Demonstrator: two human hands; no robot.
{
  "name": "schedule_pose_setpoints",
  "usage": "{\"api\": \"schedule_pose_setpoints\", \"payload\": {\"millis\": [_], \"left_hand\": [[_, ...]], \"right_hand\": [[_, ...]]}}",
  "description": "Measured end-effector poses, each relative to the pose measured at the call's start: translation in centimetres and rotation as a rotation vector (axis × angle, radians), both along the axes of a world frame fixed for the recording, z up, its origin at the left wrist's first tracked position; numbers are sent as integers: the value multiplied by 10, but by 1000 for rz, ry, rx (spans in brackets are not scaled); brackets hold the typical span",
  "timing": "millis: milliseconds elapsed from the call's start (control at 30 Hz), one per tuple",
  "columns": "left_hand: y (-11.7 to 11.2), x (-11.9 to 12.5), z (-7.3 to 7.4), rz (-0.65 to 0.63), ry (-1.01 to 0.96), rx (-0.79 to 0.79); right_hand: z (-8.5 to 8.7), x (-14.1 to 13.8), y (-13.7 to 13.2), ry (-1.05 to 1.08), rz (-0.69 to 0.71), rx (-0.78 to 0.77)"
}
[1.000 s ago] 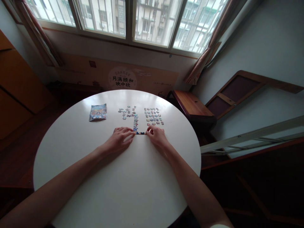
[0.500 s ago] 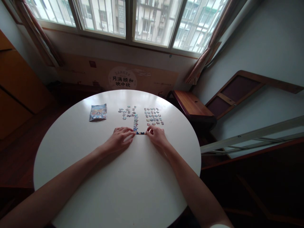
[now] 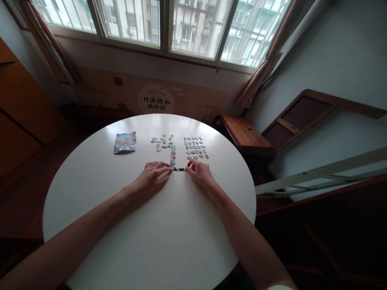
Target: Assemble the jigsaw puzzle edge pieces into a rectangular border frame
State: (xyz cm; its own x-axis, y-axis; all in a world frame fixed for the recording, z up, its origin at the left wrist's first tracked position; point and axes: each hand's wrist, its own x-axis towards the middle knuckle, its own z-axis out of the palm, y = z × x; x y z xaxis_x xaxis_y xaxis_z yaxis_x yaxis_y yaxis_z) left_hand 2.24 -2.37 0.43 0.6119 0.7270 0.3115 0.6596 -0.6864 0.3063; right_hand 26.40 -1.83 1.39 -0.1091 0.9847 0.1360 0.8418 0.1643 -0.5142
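On a round white table (image 3: 151, 241) lies a joined strip of jigsaw pieces (image 3: 173, 155), an L shape with a short bottom row (image 3: 179, 169). My left hand (image 3: 152, 178) rests at the left end of that bottom row, fingers curled and pinching at it. At the right end sits my right hand (image 3: 199, 174), its fingertips pressed on the row. Loose pieces (image 3: 195, 147) are laid out in rows just beyond my right hand, and a smaller scatter of loose pieces (image 3: 160, 143) lies left of the strip.
A small printed picture card (image 3: 124, 142) lies on the table at the far left. A wooden chair (image 3: 244, 137) stands beyond the table's right edge. A cardboard box with printed characters (image 3: 155, 102) sits under the window. Folded wooden furniture leans on the right wall.
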Motion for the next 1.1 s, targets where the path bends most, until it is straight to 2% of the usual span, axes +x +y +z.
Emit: {"api": "schedule_pose_setpoints", "payload": {"millis": [400,500,633,733,833,967,1100], "left_hand": [[0,0,0,-4,-12,-17],[0,0,1,-11,-16,-17],[-1,0,2,-8,-25,-14],[-2,1,3,-11,-21,-19],[-2,1,4,-22,-15,-22],[0,0,3,-32,-14,-19],[0,0,3,-29,-20,-22]], "right_hand": [[3,-1,-1,-10,-15,-15],[12,-4,0,0,-29,-1],[32,-13,8,-18,56,53],[42,-23,23,-31,192,75],[42,-34,50,-62,293,99],[33,-51,88,-120,281,81],[27,-68,112,-149,230,41]]}}
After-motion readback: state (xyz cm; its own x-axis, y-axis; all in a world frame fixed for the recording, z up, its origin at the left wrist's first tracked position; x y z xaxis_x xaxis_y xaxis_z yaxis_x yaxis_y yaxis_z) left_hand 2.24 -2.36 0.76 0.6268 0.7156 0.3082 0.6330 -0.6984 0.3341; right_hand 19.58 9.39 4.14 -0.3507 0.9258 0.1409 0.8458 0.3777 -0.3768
